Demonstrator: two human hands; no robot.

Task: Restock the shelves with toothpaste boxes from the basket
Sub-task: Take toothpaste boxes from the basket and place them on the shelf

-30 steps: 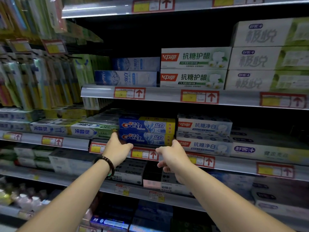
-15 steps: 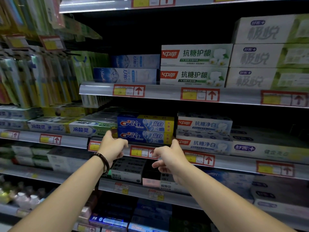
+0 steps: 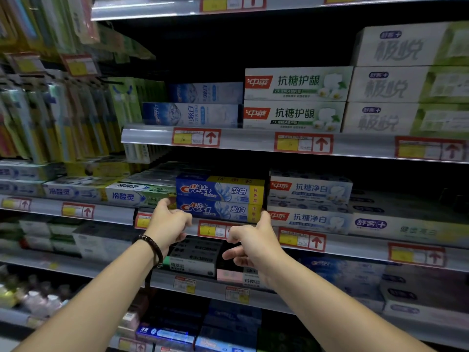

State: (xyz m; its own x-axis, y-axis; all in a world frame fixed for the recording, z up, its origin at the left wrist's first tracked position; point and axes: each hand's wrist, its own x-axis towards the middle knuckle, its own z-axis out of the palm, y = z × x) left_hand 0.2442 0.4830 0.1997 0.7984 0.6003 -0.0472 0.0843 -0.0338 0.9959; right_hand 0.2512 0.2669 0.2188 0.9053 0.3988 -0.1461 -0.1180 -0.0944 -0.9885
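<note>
Store shelving fills the view, several tiers deep, each metal shelf edge [image 3: 355, 246] carrying red-and-yellow price tags [image 3: 302, 240]; middle tier, centre: two blue-and-yellow Crest toothpaste boxes [image 3: 219, 200], stacked one on the other, long faces outward, front edges at the shelf lip; just to their right, white-and-blue boxes [image 3: 311, 189] in a like stack, touching or nearly so; just to their left, a green-and-white box [image 3: 137, 195] with more pale boxes beyond; upper tier: blue-white boxes [image 3: 193, 114], white-and-green boxes [image 3: 297, 97] two high, large pale boxes [image 3: 406, 85] three high at far right; far left: hanging toothbrush packs [image 3: 50, 110], blurred; tier beneath the hands: dark boxes [image 3: 193, 257], partly covered by both wrists; lower tiers dim and indistinct; left hand [image 3: 170, 224]: fingers curled toward the palm and holding nothing, thumb tip at the left end of the lower Crest box, beaded bracelet [image 3: 152, 246] on the wrist; right hand [image 3: 256, 240]: fingers loosely bent and apart, holding nothing, thumb raised against the right end of the same box; both hands overlap the shelf edge and hide part of its tags.
</note>
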